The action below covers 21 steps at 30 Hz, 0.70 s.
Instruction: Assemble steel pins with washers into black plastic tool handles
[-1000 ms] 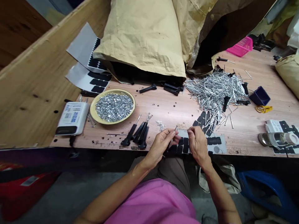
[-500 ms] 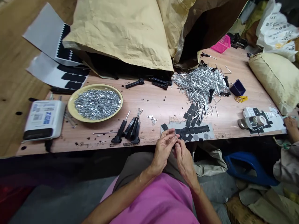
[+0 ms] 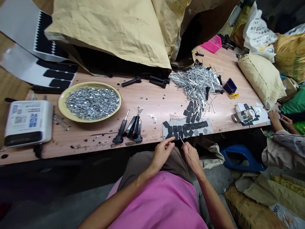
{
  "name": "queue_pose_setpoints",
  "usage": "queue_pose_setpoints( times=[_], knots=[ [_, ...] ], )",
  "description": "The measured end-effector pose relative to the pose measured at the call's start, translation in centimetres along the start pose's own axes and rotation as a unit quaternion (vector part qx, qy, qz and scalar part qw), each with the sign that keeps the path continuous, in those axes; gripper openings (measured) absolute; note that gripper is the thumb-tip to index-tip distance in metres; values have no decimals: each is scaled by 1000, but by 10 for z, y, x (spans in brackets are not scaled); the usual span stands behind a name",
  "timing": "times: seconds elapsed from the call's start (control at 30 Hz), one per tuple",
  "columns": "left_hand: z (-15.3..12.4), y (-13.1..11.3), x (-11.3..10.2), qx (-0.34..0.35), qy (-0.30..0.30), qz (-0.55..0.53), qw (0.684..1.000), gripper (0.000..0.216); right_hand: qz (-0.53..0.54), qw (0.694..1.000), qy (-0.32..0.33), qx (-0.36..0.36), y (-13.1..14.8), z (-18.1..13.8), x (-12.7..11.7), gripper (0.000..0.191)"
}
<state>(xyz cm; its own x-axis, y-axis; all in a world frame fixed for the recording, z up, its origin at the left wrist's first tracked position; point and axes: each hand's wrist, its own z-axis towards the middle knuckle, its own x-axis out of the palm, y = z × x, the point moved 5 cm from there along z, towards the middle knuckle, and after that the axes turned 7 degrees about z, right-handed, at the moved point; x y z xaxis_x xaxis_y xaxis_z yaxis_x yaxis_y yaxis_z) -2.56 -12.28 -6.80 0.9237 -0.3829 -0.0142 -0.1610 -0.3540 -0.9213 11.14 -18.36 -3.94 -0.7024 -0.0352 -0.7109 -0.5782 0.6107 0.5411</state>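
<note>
The right hand [image 3: 191, 157] is nearest, in front of the bench [image 3: 152, 98], and its fingers pinch a thin metal pin [image 3: 181, 140], which points away near the bench's edge. To its left, the left hand [image 3: 163, 154] has loose, half-spread fingers, and I see nothing gripped there. In my judgement, the pin could slip down off the edge if this pinch loosens, as only one hand supports it. Just beyond lies a sheet [image 3: 177, 121] with black pads [image 3: 175, 129]; a careless wrist could perhaps shift the loose ones. Farther left are small washers [image 3: 152, 118]; farther right, a heap of pins [image 3: 199, 81] could slide if it is pulled from below. About writing: a near-right packet [image 3: 282, 213] seems to begin "V30"; the blue print on the left white box [image 3: 28, 119] and the characters on the far-right white sack [image 3: 258, 33] are too blurred for certain reading.
</note>
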Motion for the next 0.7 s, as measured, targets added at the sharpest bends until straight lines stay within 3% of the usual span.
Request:
queue_pose_setpoints(
  times=[0.13,0.27,0.33,0.47,0.6,0.7],
  knots=[
    [3,-18,-29,130,-135,86,978,31,-118,992,-17,48,-2,8,-9,30],
    [9,-27,-42,209,-207,144,945,31,-190,978,-53,70,0,10,-9,28],
    [12,-27,-45,219,-229,154,936,32,-200,974,-72,79,2,7,-1,28],
    [14,-26,-47,208,-243,150,936,34,-188,980,-52,41,10,5,18,23],
    [11,-36,-48,215,-253,156,930,35,-132,983,-80,96,6,5,11,31],
    [12,-48,-53,223,-254,169,926,35,-105,992,-20,65,12,6,20,25]
  ],
)
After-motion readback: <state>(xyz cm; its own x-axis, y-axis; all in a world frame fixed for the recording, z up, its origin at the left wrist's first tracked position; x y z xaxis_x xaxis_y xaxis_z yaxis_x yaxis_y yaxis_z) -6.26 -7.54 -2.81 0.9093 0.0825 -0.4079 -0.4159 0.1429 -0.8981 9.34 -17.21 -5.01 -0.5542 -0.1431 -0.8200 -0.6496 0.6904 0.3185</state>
